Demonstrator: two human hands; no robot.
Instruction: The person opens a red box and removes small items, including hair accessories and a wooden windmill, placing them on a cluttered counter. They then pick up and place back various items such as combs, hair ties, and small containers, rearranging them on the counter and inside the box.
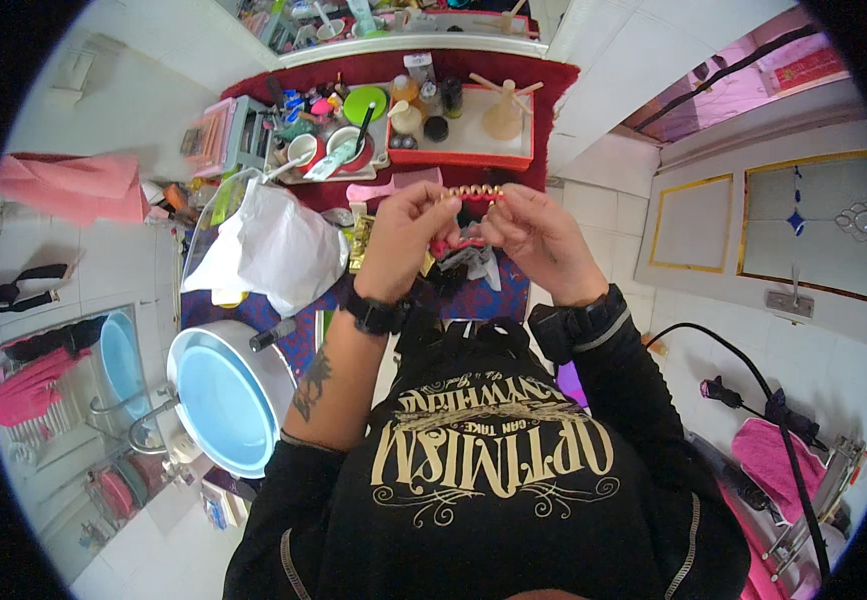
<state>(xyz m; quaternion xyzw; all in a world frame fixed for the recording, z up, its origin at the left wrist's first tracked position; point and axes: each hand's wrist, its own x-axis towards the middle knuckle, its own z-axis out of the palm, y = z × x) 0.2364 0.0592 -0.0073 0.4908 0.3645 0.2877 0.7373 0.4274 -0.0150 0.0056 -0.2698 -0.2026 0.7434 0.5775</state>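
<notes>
My left hand [415, 236] and my right hand [535, 236] are raised over the table's middle, holding a beaded strand [476, 192] of gold and pink-red beads stretched between their fingertips. Each hand pinches one end. Below the strand lie a crumpled grey and white item [471, 262] and something pink-red, both partly hidden by the hands. Gold foil packaging [361, 241] is left of my left hand. Just behind the hands rests a pink comb-like item [377, 189], partly covered.
White plastic bag [276, 232] at left, with a light blue basin [225, 401] nearer. Behind stand a red-rimmed tray [463, 158] of bottles, cups [346, 139] and a green lid [365, 104]. A dark marker-like tube [273, 335] lies by the basin; a black cable [775, 397] curves at right.
</notes>
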